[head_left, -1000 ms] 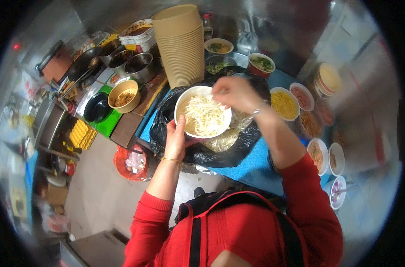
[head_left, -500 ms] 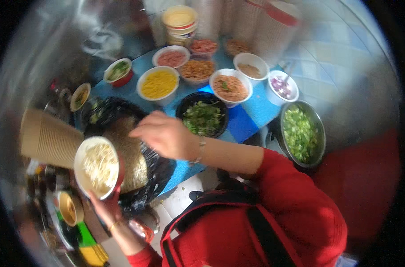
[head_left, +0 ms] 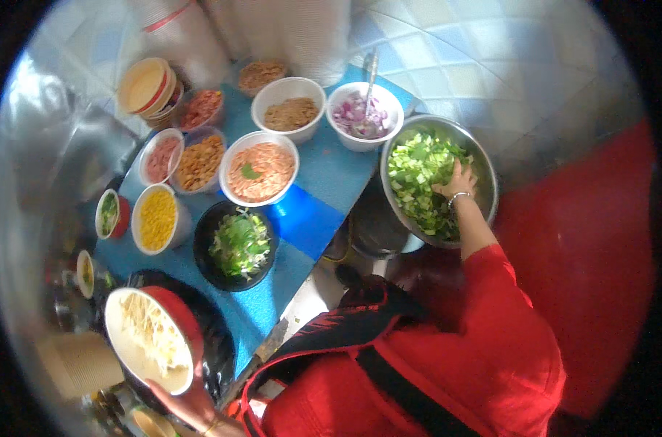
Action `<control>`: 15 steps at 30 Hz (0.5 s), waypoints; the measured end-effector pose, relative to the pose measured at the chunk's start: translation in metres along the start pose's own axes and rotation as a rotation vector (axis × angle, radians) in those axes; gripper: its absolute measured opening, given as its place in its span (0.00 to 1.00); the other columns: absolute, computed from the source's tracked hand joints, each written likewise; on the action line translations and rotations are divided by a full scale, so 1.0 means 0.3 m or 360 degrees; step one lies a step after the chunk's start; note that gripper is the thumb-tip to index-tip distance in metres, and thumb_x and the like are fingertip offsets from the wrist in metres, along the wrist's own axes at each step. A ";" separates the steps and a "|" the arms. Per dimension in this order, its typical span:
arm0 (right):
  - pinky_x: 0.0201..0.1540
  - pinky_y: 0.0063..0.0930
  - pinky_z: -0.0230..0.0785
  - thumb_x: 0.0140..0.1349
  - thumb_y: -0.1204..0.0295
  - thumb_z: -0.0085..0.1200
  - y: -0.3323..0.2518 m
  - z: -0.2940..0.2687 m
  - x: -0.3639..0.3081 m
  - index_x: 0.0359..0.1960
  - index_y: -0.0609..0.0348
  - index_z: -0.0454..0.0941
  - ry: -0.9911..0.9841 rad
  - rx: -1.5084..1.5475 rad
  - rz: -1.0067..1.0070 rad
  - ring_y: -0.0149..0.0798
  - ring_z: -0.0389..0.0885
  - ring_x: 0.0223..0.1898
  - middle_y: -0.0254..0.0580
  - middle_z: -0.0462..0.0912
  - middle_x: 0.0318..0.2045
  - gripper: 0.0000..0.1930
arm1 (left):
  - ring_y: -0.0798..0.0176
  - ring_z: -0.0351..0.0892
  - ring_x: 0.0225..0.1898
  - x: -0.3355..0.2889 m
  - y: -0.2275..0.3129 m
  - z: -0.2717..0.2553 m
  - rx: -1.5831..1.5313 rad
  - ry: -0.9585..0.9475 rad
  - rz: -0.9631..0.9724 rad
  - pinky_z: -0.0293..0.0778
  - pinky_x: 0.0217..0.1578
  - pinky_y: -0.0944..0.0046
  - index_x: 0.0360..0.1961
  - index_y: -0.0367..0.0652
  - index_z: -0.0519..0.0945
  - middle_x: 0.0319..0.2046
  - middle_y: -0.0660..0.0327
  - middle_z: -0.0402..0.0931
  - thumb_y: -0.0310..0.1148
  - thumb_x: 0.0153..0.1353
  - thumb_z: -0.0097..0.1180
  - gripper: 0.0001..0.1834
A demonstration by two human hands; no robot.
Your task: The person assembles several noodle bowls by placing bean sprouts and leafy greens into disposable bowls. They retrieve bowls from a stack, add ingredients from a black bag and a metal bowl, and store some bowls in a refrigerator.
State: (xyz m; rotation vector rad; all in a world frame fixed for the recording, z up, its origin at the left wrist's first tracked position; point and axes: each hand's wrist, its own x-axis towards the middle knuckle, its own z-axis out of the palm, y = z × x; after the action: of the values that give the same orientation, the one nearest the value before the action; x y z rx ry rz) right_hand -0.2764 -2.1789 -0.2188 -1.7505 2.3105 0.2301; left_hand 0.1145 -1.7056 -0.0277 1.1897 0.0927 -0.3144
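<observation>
My left hand [head_left: 182, 402] grips a paper bowl, red outside and white inside [head_left: 179, 312], by its lower side. The bowl tilts, and pale bean sprouts [head_left: 152, 331] lie in it. Far to the right, my right hand [head_left: 458, 183] reaches into a round metal bowl [head_left: 489, 164] of chopped green leaves [head_left: 417, 167]. Its fingers are spread on top of the greens, some tips sunk among them. Beside the metal bowl stands a white tub [head_left: 398, 115] of chopped purple onion with a spoon handle [head_left: 372, 73] sticking up.
On the blue table [head_left: 353, 175] stand a black bowl [head_left: 200, 255] of mixed greens, a tub of yellow corn [head_left: 158, 218], a tub of shredded orange-pink food [head_left: 260, 171] and other filled tubs. Tall stacks of cups [head_left: 313, 36] rise at the back. A stack of brown paper bowls [head_left: 76, 360] lies at left.
My right hand has moved from above the black-lined sprout container to the metal bowl of greens. My view has swung right. The left hand still holds the paper bowl.
</observation>
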 end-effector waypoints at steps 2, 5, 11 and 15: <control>0.62 0.49 0.50 0.32 0.43 0.68 0.049 0.056 0.050 0.66 0.40 0.35 -0.0068 0.0233 0.0190 0.59 0.47 0.65 0.59 0.45 0.65 0.63 | 0.52 0.64 0.56 -0.003 -0.044 0.092 0.0056 -0.0086 -0.0081 0.74 0.42 0.52 0.63 0.46 0.56 0.59 0.56 0.60 0.54 0.58 0.48 0.36; 0.63 0.49 0.46 0.29 0.50 0.72 0.070 0.158 0.052 0.66 0.40 0.29 -0.0221 0.0506 0.0311 0.64 0.42 0.65 0.63 0.40 0.65 0.68 | 0.52 0.65 0.56 -0.021 -0.099 0.199 0.0130 -0.0281 -0.0128 0.75 0.40 0.54 0.63 0.46 0.56 0.59 0.56 0.61 0.54 0.59 0.47 0.36; 0.46 0.38 0.70 0.40 0.66 0.67 0.082 0.168 0.076 0.55 0.54 0.62 0.0364 0.0897 0.0175 0.50 0.77 0.44 0.57 0.74 0.46 0.38 | 0.52 0.63 0.58 0.018 -0.170 0.336 0.0155 -0.0358 -0.0254 0.72 0.45 0.49 0.63 0.45 0.54 0.61 0.55 0.58 0.54 0.60 0.46 0.37; 0.46 0.38 0.69 0.41 0.67 0.64 0.148 0.130 0.125 0.52 0.58 0.69 0.0564 0.0990 0.0080 0.51 0.77 0.42 0.55 0.78 0.40 0.32 | 0.50 0.54 0.62 0.041 -0.225 0.378 0.0110 -0.0447 -0.0394 0.55 0.59 0.48 0.65 0.43 0.52 0.63 0.52 0.52 0.52 0.61 0.45 0.37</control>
State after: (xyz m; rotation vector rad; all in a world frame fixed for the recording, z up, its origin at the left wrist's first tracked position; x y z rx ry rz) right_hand -0.3254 -2.1913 -0.2675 -1.4882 2.2889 -0.7674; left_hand 0.0962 -1.8350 -0.0488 1.1927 -0.0162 -0.7040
